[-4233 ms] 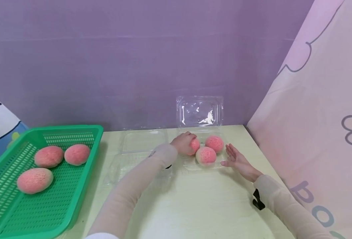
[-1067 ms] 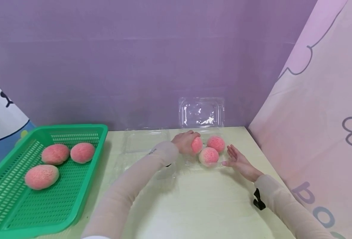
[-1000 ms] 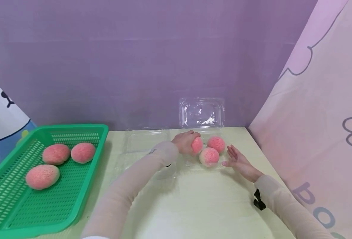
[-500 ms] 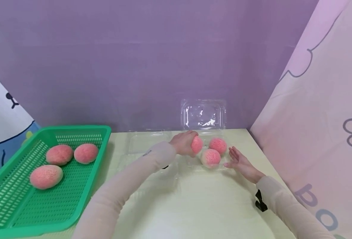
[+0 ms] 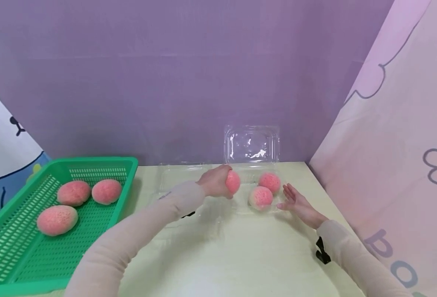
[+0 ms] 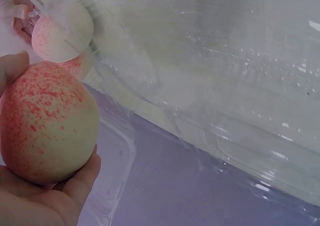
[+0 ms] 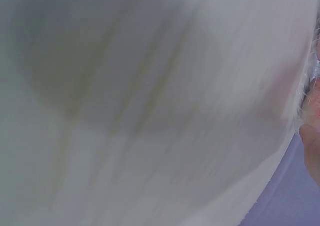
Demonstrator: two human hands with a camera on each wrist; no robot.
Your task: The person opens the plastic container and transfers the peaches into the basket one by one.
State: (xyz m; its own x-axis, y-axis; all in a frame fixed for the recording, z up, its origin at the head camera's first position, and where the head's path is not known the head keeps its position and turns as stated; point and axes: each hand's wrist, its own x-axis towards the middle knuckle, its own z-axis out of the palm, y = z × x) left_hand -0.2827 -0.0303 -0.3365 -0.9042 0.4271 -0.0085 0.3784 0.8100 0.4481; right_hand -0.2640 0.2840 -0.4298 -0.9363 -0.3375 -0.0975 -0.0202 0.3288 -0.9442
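My left hand (image 5: pixel 214 181) grips a pink peach (image 5: pixel 233 182) at the left side of the right clear container (image 5: pixel 245 209). In the left wrist view the fingers curl round this peach (image 6: pixel 50 121), pink on one side and cream on the other. Two more peaches, one at the back (image 5: pixel 269 182) and one nearer (image 5: pixel 260 198), sit together in that container. My right hand (image 5: pixel 301 208) is beside the container's right side, fingers extended, thumb near its edge. Only part of the right hand (image 7: pixel 312 153) shows in the right wrist view.
At the left stands a green basket (image 5: pixel 111 222) with three peaches (image 5: pixel 57 220) in it. A second open clear container (image 5: pixel 170 177) lies partly under my left forearm. The right container's raised lid (image 5: pixel 252 144) leans near the purple backdrop (image 5: pixel 189 95). A pink patterned cloth (image 5: pixel 393 136) borders the right side.
My left hand has moved left with its peach, away from the other two peaches. My right hand has stayed nearly in place. The head view has shifted slightly.
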